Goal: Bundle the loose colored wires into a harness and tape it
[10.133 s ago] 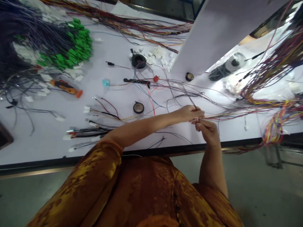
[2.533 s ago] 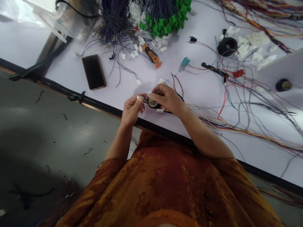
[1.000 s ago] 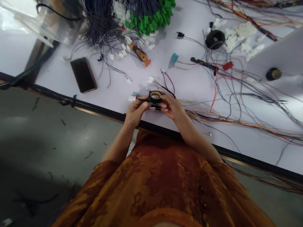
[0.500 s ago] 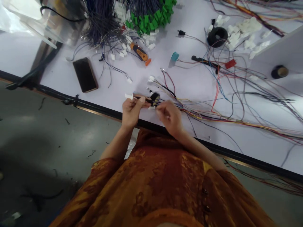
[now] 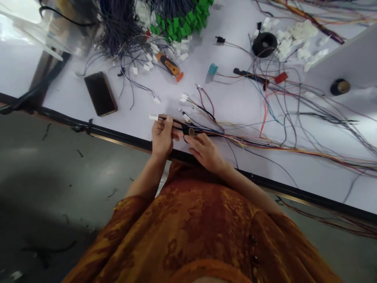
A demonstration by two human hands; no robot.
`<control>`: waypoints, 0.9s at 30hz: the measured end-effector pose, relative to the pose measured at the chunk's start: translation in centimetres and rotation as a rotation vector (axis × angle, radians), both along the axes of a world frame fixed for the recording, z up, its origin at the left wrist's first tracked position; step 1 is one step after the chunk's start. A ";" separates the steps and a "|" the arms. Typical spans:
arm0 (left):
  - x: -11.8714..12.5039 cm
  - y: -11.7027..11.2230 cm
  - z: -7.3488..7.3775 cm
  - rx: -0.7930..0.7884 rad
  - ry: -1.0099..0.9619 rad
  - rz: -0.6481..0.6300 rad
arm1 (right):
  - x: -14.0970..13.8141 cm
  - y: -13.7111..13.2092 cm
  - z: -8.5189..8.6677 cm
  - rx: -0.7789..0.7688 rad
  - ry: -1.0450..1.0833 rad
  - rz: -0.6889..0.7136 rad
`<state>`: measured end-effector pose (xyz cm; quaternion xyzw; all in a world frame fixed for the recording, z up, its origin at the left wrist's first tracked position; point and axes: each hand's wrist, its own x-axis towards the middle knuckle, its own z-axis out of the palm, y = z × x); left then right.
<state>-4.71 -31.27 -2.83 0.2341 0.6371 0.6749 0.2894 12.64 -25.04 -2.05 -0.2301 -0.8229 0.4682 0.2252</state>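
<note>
My left hand (image 5: 161, 136) is closed on a bundle of thin wires (image 5: 206, 133) near its end, where a white connector (image 5: 153, 117) sticks out. Just to the right, my right hand (image 5: 204, 150) holds a small black tape roll (image 5: 187, 129) against the bundle, fingers curled round it. Both hands hover over the near edge of the white table (image 5: 235, 106). The bundle runs off to the right across the table in several colours.
A dark phone (image 5: 100, 93) lies left of my hands. An orange-handled tool (image 5: 169, 67), green connectors (image 5: 179, 21), white connectors (image 5: 297, 35), a black tape roll (image 5: 264, 43), another roll (image 5: 338, 86) and loose wires lie further back. A white panel (image 5: 344, 59) stands at right.
Ten seconds ago I handled wires further right along the table. Since then I picked up the tape roll; over the last second my right hand circled it round the bundle.
</note>
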 end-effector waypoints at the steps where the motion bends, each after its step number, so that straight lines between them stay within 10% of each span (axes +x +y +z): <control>1: 0.0 -0.2 0.5 0.016 0.014 -0.026 | 0.1 -0.1 0.2 0.014 0.019 -0.011; 6: 0.9 -1.9 2.4 0.126 0.354 -0.312 | -2.6 2.5 1.1 -0.656 0.142 -0.344; 11: 1.3 -1.7 0.4 0.105 0.067 -0.074 | -3.5 4.6 0.5 -1.112 0.159 -0.378; 19: 1.9 -0.5 -0.2 -0.068 -0.154 -0.311 | -1.0 3.2 0.3 -0.915 0.135 -0.341; 27: 3.1 -1.6 0.8 -0.142 -0.426 -0.024 | 2.6 -1.4 0.7 0.165 -0.253 0.132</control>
